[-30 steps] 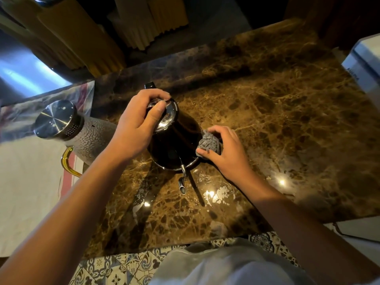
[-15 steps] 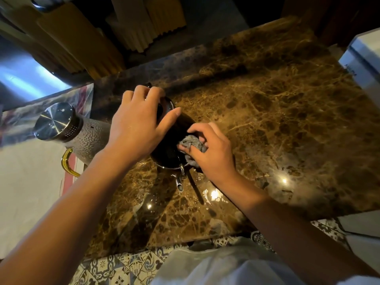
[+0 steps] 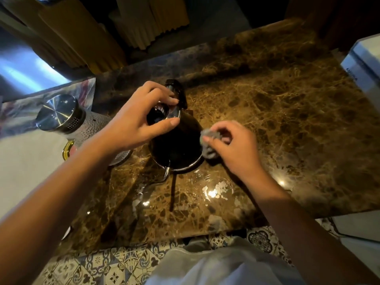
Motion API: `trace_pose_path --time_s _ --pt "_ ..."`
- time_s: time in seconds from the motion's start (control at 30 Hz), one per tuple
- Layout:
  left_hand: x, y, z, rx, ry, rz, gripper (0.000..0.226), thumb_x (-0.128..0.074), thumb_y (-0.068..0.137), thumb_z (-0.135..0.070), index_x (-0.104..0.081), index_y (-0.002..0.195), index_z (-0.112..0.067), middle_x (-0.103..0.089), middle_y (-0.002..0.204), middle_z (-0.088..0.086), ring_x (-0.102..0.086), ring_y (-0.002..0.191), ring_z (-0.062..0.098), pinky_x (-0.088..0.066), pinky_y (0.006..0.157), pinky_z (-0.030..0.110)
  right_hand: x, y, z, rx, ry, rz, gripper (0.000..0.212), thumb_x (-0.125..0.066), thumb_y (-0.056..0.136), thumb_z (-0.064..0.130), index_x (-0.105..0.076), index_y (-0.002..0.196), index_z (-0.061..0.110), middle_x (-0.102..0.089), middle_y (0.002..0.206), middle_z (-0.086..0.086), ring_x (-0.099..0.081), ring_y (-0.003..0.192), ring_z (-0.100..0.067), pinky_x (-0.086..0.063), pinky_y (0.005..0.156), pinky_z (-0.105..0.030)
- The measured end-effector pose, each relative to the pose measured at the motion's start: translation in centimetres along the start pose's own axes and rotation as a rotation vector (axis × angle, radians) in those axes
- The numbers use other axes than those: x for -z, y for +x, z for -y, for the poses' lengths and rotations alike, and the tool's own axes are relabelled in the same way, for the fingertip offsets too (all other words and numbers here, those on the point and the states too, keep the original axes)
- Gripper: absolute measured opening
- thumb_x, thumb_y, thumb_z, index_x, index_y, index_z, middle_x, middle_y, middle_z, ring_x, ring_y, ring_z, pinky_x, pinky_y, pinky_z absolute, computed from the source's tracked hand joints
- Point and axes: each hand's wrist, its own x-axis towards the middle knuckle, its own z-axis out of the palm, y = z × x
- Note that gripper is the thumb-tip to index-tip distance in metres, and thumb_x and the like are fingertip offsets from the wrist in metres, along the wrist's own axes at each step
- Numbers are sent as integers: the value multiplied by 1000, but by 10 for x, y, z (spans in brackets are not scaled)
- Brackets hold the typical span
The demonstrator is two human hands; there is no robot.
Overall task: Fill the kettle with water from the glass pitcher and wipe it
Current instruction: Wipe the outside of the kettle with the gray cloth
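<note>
1. Your left hand [image 3: 139, 124] now holds the black kettle [image 3: 176, 145] at its top: the fingers curl over the far side of the lid [image 3: 162, 113] and the thumb presses the near rim. Half a second ago this hand covered the lid almost fully; it is now more to the left, so the lid shows.
2. The kettle stands on the brown marble counter [image 3: 287, 120], its spout toward you and its handle [image 3: 176, 91] on the far side.
3. Your right hand [image 3: 232, 149] pinches a small grey cloth [image 3: 208, 144] between thumb and fingertips. A moment before, the cloth was on the front of the body, near the spout; now it touches the right flank (I judge that you are wiping around the kettle, one side after another).
4. The pitcher [image 3: 67, 120], hammered glass with a steel lid, lies beside your left forearm on a white towel [image 3: 24, 161]. I think the filling is finished, though no water level is visible.
5. Wet marks shine on the counter in front of the kettle.
</note>
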Motion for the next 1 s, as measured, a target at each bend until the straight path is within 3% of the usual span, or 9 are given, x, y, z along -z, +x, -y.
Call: trace_pose_path --time_s 0.1,0.23,0.43,0.57,0.63,0.73,0.87,1.0 --pt "2 -2 -4 22 81 -23 36 -57 95 -47 -61 125 -27 -47 146 4 -46 136 22 -46 108 46 8 21 14 -23 102 -104 15 -80 88 19 -76 101 25 -75 93 11 -72 86 -2 -59 76 -21" --pt "-12 -7 -17 101 147 -74 48 -61 96 -51 -57 132 -19 -43 152 1 -45 137 16 -41 104 31 -19 40 23 3 166 -111 15 -76 90 20 -78 105 18 -78 99 8 -73 95 -6 -61 88 -34" --pt "-15 -12 -3 83 -98 -103 49 -66 93 -45 -55 133 -19 -50 145 -5 -47 138 15 -45 111 46 -39 30 -10 -128 148 -32 31 -59 103 21 -73 130 15 -76 125 3 -68 118 -9 -55 105 -33" --pt "-20 -12 -5 108 -136 -126 49 -65 94 -44 -55 134 -18 -50 145 -4 -46 138 14 -44 112 47 -29 1 -28 -176 44 -25 23 -64 100 25 -76 119 22 -76 113 6 -70 105 -9 -60 92 -40" --pt "-20 -12 -5 112 -136 -135 48 -64 95 -44 -55 135 -18 -50 145 -4 -47 137 14 -44 112 48 -29 -16 -19 -85 53 -85 10 -71 95 20 -73 105 18 -69 106 6 -67 97 -7 -59 85 -37" --pt "-21 -10 -6 102 -105 -145 45 -63 97 -43 -55 135 -20 -51 144 -4 -47 137 14 -43 111 49 -35 -25 14 152 92 -138 11 -79 89 12 -72 97 9 -65 107 0 -65 101 -13 -55 87 -30" --pt "-21 -10 -6 107 -94 -135 44 -64 97 -42 -54 135 -21 -50 145 -4 -47 137 13 -45 111 47 -44 -22 24 288 28 -116 11 -80 86 11 -72 92 7 -63 105 -3 -62 101 -21 -52 85 -34" --pt "-20 -10 -4 100 -104 -135 46 -64 97 -44 -55 134 -20 -50 145 -3 -47 137 14 -45 110 49 -56 -49 -7 260 -172 4 9 -79 86 13 -71 90 13 -59 104 1 -59 100 -20 -53 79 -41"
